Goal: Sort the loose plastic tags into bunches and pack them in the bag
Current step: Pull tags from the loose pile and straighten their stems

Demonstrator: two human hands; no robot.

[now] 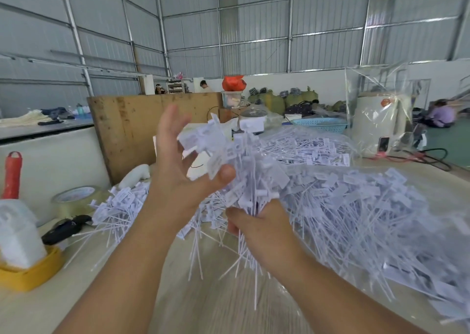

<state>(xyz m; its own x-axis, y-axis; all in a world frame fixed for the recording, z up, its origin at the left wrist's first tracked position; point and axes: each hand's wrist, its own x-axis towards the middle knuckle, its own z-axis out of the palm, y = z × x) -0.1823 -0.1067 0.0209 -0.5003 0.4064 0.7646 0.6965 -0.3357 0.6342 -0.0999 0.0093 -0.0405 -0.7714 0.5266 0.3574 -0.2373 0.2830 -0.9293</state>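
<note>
My right hand (pixel 259 221) grips a thick bunch of white plastic tags (pixel 236 171) by their thin stems, lifted above the table. Their flat heads fan out at the top and the tails stick out below my fist. My left hand (pixel 178 160) is raised beside the heads with fingers spread and straight, its thumb pressing against the bunch. A large loose pile of tags (pixel 368 214) covers the table on the right. A smaller pile (pixel 119 206) lies at the left. A clear plastic bag (pixel 376 109) stands open at the far right of the table.
A roll of clear tape (pixel 76 198), a black tool (pixel 66 228) and a yellow holder with a white object (pixel 28 267) sit at the left. A wooden board (pixel 142 130), a blue basket (pixel 320 125) and a white appliance stand behind. People sit in the background.
</note>
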